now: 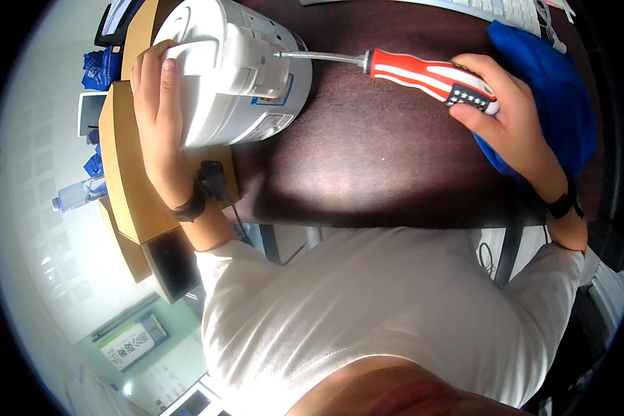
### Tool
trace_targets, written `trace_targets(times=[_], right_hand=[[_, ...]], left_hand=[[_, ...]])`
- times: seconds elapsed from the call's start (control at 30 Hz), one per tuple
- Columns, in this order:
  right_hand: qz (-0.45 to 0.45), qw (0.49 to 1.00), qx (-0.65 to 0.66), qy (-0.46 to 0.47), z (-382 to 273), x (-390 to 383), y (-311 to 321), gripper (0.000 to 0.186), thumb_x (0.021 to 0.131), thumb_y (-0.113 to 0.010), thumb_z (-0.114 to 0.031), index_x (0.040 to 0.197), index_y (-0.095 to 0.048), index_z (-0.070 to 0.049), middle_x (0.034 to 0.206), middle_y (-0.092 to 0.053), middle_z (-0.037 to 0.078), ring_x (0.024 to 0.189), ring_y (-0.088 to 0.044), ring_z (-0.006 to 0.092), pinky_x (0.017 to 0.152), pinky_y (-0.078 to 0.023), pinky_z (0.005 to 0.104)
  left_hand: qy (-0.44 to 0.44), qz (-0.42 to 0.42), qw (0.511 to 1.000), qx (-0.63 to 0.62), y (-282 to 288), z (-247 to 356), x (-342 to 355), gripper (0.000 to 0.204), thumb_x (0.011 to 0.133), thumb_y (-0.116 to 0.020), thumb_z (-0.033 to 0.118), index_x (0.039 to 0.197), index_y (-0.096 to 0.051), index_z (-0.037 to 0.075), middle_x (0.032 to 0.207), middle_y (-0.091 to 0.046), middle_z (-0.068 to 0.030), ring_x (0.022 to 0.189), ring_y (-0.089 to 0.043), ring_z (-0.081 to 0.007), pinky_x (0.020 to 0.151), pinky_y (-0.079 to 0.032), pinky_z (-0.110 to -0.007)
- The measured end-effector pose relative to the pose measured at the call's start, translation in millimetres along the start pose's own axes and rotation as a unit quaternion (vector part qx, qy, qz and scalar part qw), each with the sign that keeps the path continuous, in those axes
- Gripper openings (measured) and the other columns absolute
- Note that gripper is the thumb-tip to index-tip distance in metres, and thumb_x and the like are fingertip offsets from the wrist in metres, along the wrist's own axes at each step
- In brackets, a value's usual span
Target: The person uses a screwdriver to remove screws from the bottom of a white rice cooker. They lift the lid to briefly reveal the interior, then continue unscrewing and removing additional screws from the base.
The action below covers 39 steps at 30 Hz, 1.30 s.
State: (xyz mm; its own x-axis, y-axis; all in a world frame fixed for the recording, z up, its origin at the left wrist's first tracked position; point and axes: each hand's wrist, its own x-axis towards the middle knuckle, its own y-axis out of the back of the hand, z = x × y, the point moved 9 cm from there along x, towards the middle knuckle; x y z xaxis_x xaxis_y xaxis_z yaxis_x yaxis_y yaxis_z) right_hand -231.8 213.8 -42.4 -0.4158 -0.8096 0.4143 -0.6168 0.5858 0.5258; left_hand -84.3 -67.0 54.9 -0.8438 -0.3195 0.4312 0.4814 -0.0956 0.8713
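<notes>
A white rice cooker [218, 114] with a rounded body and lid stands at the upper left of the table. My left hand [158, 111] steadies it, thumb and fingers pressed on the lid's left side. In my right hand [509, 114] is a screwdriver [410, 73], gripped by the end of its red, white and dark star-patterned handle. Its metal shaft points left. The tip meets the hinge-like housing [253, 66] on the cooker's side; whether it sits in a screw is too small to tell.
Under everything lies a dark brown table [367, 159]. A blue cloth [555, 104] is beside my right hand, with a white keyboard [506, 14] at the far edge. Cardboard boxes [135, 166] flank the left side. A black plug [213, 180] with its cord lies by my left wrist.
</notes>
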Motion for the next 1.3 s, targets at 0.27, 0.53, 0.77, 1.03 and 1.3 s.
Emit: trace_targets(times=[0.27,0.53,0.77,1.03,1.3], right_hand=[[-0.033,0.927,0.316,-0.197,72.4,-32.6,-19.8,0.047,0.093,-0.054,-0.029,0.126,-0.041,0.001,0.074,-0.047,-0.001,0.057,-0.041,0.003,0.049,-0.034,0.0165],[-0.033,0.916,0.343,-0.206,83.4,-41.0,-22.6,0.056,0.091,-0.054,-0.041,0.125,-0.041,0.002,0.074,-0.048,0.001,0.056,-0.041,0.0041,0.049,-0.033,0.0181],[-0.042,0.922,0.313,-0.224,97.8,-52.5,-21.1,0.05,0.092,-0.054,-0.034,0.124,-0.043,0.003,0.074,-0.049,0.0,0.056,-0.041,0.0038,0.048,-0.034,0.0189],[-0.033,0.926,0.293,-0.236,92.8,-48.2,-23.0,0.048,0.092,-0.054,-0.032,0.123,-0.045,0.003,0.07,-0.048,-0.001,0.054,-0.041,0.0027,0.047,-0.033,0.0178],[-0.033,0.933,0.276,-0.228,89.6,-43.7,-24.2,0.043,0.093,-0.052,-0.031,0.12,-0.048,0.002,0.07,-0.048,-0.001,0.052,-0.039,0.0026,0.046,-0.032,0.0171]], left_hand=[[-0.019,0.003,1.0,-0.015,6.4,2.7,0.7,0.033,0.094,-0.042,0.028,0.107,-0.056,0.0,0.105,-0.055,-0.0146,0.101,-0.049,-0.0304,0.09,-0.036,-0.034],[-0.016,0.001,0.998,-0.056,-0.6,3.9,-1.2,0.04,0.086,-0.056,0.034,0.109,-0.056,0.001,0.108,-0.055,-0.0138,0.106,-0.049,-0.0291,0.093,-0.036,-0.035],[-0.012,-0.071,0.997,0.002,-7.6,1.7,6.0,0.07,0.068,-0.072,0.052,0.112,-0.056,0.0,0.105,-0.056,-0.0132,0.102,-0.052,-0.0263,0.088,-0.041,-0.035],[-0.019,-0.125,0.992,0.005,0.2,-1.7,14.1,0.073,0.06,-0.077,0.054,0.105,-0.059,-0.001,0.094,-0.06,-0.0134,0.087,-0.061,-0.0239,0.078,-0.049,-0.033],[-0.047,-0.093,0.994,0.03,4.3,17.1,10.9,0.076,0.062,-0.074,0.059,0.105,-0.061,-0.002,0.088,-0.064,-0.0159,0.079,-0.065,-0.0242,0.071,-0.052,-0.031]])
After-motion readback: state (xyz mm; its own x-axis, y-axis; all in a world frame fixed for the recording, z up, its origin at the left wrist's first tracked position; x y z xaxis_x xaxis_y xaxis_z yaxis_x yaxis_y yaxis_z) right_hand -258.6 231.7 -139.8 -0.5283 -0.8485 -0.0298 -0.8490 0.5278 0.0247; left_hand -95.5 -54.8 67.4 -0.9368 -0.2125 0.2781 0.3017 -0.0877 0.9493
